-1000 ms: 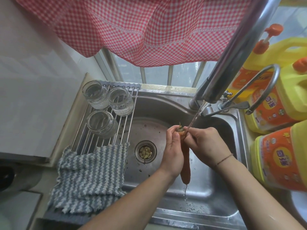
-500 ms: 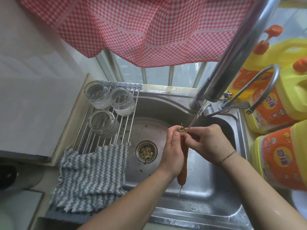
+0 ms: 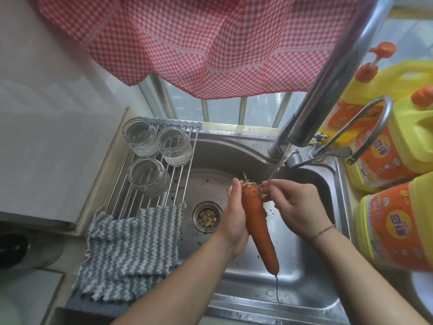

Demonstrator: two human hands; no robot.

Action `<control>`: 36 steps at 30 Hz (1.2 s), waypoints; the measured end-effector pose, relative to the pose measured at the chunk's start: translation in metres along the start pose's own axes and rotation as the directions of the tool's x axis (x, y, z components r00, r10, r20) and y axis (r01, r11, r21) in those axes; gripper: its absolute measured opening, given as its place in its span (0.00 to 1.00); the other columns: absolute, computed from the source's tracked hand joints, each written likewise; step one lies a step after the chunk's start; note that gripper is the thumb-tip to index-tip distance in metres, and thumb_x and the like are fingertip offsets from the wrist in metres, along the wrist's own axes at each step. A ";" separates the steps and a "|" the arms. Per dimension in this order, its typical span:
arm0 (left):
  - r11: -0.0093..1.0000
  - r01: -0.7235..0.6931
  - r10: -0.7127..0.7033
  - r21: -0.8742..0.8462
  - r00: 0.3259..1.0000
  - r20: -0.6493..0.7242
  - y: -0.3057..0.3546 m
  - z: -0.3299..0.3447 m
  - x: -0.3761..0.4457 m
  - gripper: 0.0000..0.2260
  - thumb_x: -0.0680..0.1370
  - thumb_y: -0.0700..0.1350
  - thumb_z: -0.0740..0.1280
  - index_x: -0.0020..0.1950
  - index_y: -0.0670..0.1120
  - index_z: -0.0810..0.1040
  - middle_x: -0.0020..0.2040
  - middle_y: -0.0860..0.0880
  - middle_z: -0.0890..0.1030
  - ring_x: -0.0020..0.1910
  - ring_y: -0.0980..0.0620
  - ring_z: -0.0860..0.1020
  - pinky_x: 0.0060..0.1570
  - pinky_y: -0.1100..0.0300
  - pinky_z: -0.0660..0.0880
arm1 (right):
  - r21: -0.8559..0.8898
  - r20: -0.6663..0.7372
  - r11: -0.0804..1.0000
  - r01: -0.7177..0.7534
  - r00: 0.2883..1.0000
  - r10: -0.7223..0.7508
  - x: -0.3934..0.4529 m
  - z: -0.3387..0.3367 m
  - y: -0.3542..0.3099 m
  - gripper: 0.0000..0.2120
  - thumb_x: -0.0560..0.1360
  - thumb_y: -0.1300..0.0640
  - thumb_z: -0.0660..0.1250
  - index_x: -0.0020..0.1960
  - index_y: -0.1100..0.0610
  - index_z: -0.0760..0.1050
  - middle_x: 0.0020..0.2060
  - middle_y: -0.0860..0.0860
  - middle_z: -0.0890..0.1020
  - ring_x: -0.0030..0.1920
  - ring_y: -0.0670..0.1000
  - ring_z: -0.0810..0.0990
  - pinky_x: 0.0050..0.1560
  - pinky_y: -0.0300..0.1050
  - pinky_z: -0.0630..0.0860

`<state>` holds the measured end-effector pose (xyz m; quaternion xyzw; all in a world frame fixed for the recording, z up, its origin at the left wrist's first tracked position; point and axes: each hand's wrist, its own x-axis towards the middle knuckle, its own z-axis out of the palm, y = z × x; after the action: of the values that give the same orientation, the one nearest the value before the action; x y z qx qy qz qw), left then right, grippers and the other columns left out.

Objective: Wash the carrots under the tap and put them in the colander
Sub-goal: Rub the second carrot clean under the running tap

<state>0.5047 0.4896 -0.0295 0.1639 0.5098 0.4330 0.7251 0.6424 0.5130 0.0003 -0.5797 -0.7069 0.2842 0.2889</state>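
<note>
Two hands meet over the steel sink [image 3: 304,299], one carrot [image 3: 256,221] between them. The left hand [image 3: 234,216] grips the carrot along its upper half, fingers wrapped round behind it out of sight, the palm against its left side. The carrot hangs stem end up and slightly tilted, its tip pointing down toward the near sink wall with water trailing off it. The right hand [image 3: 297,205] has its fingers curled and pinching at the carrot's top, just right of the stem stub. A thin stream from the tap [image 3: 328,83] lands on those right fingers [image 3: 269,185].

Left of the left fingers, lower in the basin, sits the drain strainer [image 3: 206,216] holding food scraps. Further left, a wire rack [image 3: 164,195] spans the sink edge and carries three glass jars [image 3: 147,177], with a striped grey cloth [image 3: 131,249] draped over its near end. Right of the right fingers, yellow detergent jugs [image 3: 396,224] stand on the worktop. Above, a red checked curtain [image 3: 199,43] hangs.
</note>
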 end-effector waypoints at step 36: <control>0.800 -0.416 0.436 0.433 0.898 0.056 -0.003 0.009 0.006 0.07 0.82 0.51 0.63 0.59 0.56 0.70 0.53 0.52 0.78 0.50 0.58 0.78 0.58 0.54 0.77 | -0.301 0.170 0.910 -0.286 0.923 0.346 -0.050 0.008 -0.022 0.22 0.78 0.37 0.57 0.69 0.44 0.61 0.52 0.47 0.81 0.48 0.53 0.81 0.38 0.45 0.66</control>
<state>0.5141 0.4950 -0.0315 0.4214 0.5600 0.4638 0.5419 0.6302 0.4592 0.0077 -0.6858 -0.6628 0.2906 0.0771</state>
